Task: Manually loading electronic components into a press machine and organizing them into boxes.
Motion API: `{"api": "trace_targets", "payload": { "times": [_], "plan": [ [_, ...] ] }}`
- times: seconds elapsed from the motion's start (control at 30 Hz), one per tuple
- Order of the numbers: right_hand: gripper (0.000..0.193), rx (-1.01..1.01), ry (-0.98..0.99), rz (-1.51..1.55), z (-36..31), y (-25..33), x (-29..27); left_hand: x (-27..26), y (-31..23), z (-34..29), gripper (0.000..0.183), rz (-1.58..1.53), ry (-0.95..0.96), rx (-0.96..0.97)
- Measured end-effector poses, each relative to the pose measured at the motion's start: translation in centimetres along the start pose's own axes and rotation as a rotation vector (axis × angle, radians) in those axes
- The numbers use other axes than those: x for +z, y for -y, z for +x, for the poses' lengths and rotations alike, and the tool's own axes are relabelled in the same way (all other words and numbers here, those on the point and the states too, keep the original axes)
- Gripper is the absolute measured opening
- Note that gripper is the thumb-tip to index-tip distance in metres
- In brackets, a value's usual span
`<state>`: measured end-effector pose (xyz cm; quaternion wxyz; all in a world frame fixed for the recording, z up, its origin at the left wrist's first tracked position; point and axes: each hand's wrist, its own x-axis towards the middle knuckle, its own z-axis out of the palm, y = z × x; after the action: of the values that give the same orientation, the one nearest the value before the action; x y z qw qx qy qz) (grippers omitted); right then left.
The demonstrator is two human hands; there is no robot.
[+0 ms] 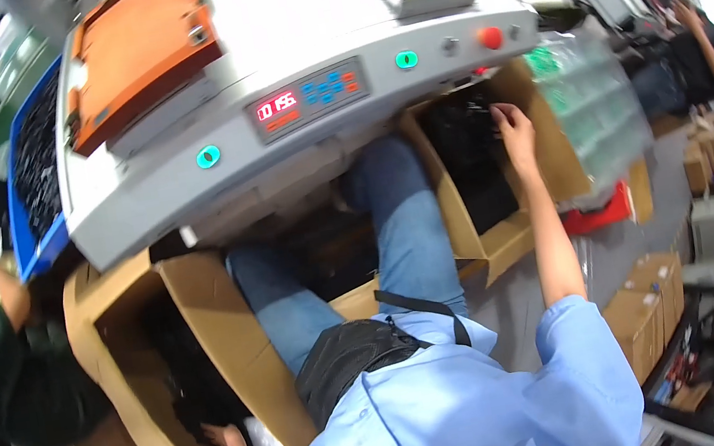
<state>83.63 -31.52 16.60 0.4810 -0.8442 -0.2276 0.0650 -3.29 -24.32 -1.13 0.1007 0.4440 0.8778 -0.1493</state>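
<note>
At the lower left, my left hand reaches into a tall cardboard box and touches dark contents. Its fingertips blend into the black pieces, so I cannot tell if it grips one. Raised over the second cardboard box on the right is my right hand. Its thumb and fingers are curled together beside shiny black plastic; what lies between them is too small to make out. Black material fills much of that box.
Ahead stands a grey-white machine with a lit control panel, green buttons, a red knob and an orange plate. A blue bin holds black parts. Clear plastic hangs beside the right box. Another person works at left.
</note>
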Motion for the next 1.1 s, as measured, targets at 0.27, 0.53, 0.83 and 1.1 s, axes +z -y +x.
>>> {"api": "trace_targets", "payload": {
  "times": [0.27, 0.53, 0.83, 1.1],
  "plan": [
    [0.036, 0.255, 0.023, 0.491, -3.0, 2.2, -2.2, -7.9, -1.5, -2.9, 0.039, -0.292, -0.306, 0.086],
    [0.038, 0.236, 0.444, 0.532, -10.0, 8.3, 1.3, -24.4, -10.7, -19.4, 0.025, -0.697, -0.596, 0.352],
    [0.014, -0.102, 0.565, 0.592, -17.5, 20.5, 5.3, -30.5, -25.6, -23.0, 0.024, -1.419, 0.332, 0.761],
    [0.014, -0.528, 0.321, 0.146, -18.9, 19.7, 9.4, -24.2, -35.0, -23.8, 0.016, -1.475, 0.865, 0.929]
  ]
}}
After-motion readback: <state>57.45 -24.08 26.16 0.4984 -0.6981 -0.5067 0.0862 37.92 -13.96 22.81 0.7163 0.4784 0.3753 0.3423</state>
